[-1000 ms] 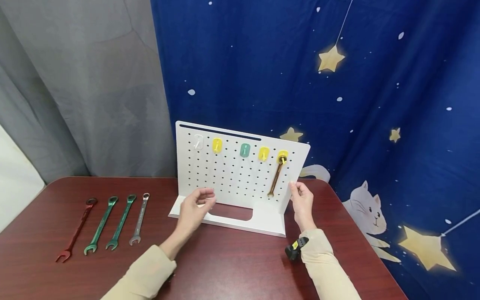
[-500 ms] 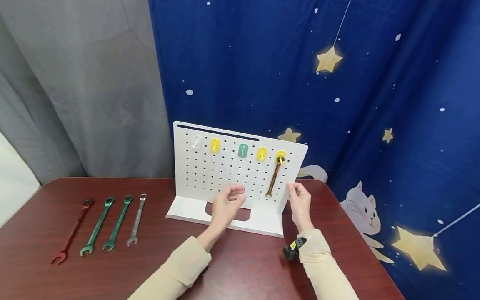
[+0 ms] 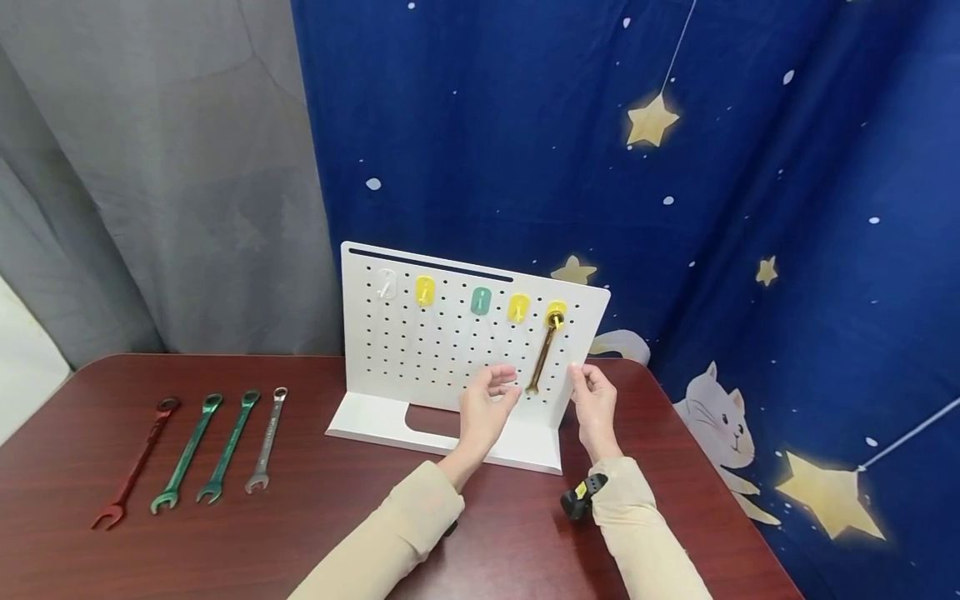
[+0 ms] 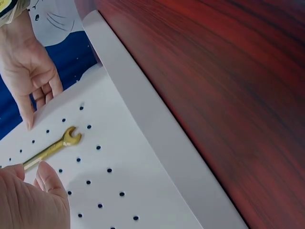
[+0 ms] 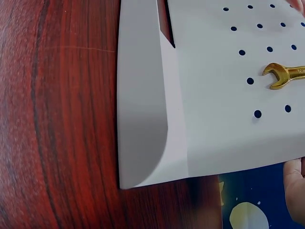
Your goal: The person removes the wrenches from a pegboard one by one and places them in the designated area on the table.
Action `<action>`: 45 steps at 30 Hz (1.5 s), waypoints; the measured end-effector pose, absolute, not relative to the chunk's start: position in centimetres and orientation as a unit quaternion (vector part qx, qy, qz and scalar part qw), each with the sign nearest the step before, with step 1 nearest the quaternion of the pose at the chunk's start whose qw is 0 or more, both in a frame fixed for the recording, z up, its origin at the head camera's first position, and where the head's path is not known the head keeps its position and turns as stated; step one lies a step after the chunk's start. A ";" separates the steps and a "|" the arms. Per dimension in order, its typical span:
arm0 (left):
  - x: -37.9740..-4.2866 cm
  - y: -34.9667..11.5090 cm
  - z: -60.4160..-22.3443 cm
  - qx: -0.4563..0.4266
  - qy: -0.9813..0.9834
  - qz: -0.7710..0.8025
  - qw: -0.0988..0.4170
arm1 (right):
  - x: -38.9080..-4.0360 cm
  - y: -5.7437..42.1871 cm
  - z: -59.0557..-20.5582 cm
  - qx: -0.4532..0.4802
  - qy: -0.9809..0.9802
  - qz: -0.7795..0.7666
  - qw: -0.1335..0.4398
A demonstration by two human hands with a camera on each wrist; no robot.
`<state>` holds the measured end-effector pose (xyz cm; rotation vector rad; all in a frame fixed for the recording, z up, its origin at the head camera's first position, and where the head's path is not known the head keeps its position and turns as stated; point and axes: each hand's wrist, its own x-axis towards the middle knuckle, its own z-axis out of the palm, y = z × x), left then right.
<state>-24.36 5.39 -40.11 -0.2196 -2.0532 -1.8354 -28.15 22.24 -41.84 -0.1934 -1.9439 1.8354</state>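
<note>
A gold combination wrench (image 3: 542, 358) hangs by its ring end from the rightmost yellow hook (image 3: 556, 314) on a white pegboard (image 3: 435, 342). My left hand (image 3: 486, 407) is just left of its lower part, thumb and fingers apart with nothing held. In the left wrist view the left fingertips (image 4: 47, 176) lie close to the wrench's shank; whether they touch it I cannot tell. My right hand (image 3: 596, 408) pinches the pegboard's right edge, its thumb on the front face. The right wrist view shows the wrench's open jaw end and part of the right hand (image 5: 296, 191).
Left on the dark red table (image 3: 300, 533) lie a red wrench (image 3: 138, 467), two green wrenches (image 3: 186, 454) and a silver wrench (image 3: 267, 442). The board also carries a clear hook (image 3: 387, 284), a left yellow hook (image 3: 424, 291), a green hook (image 3: 481, 301) and another yellow hook (image 3: 518, 308).
My left hand has moved right across the front of the pegboard, from its left part to beside the gold wrench. The right hand has stayed at the board's right edge.
</note>
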 end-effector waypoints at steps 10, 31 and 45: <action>-25.2 7.6 -40.5 -0.061 -0.710 -0.672 0.201 | -28.0 22.2 -42.1 -0.077 -0.708 0.666 0.220; -26.5 10.1 -40.3 -0.041 -0.708 -0.642 0.292 | -28.1 21.9 -42.0 -0.064 -0.696 0.679 0.226; -27.1 11.2 -40.4 0.012 -0.732 -0.614 0.294 | -28.3 22.2 -42.0 -0.062 -0.689 0.684 0.229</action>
